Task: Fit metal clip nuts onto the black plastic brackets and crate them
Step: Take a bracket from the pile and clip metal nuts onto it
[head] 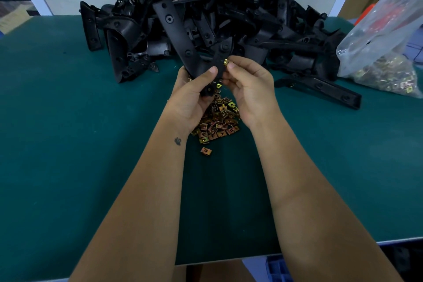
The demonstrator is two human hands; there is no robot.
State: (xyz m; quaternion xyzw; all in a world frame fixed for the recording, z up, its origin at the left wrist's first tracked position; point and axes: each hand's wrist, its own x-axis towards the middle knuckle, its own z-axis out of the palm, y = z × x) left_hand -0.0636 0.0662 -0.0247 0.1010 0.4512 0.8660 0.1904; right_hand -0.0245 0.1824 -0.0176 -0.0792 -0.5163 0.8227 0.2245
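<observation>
Nearest your body, at the table's front edge, a blue crate [278, 269] shows below the green mat [68, 144]; judge it the likely destination for finished parts, placed within a short drop. Farther out, one stray clip nut [206, 151] lies apart from the loose pile of clip nuts [217, 119], which sits directly beneath your hands so that each pick needs little travel.

Above the pile, your left hand [194, 91] grips the lower end of a black plastic bracket [180, 36], fingers and thumb curled round it, holding it tilted up and away to present its edge. Your right hand [247, 87] pinches a single clip nut [227, 62] between thumb and fingertips, touching the bracket's edge beside a mounting hole. Judge the step as pushing the nut onto that edge; it appears not fully seated.

Beyond the hands, the heap of brackets [229, 18] waits as unprocessed stock. One bracket [320, 89] lies alone at right, near a clear bag [384, 52] holding more clip nuts.
</observation>
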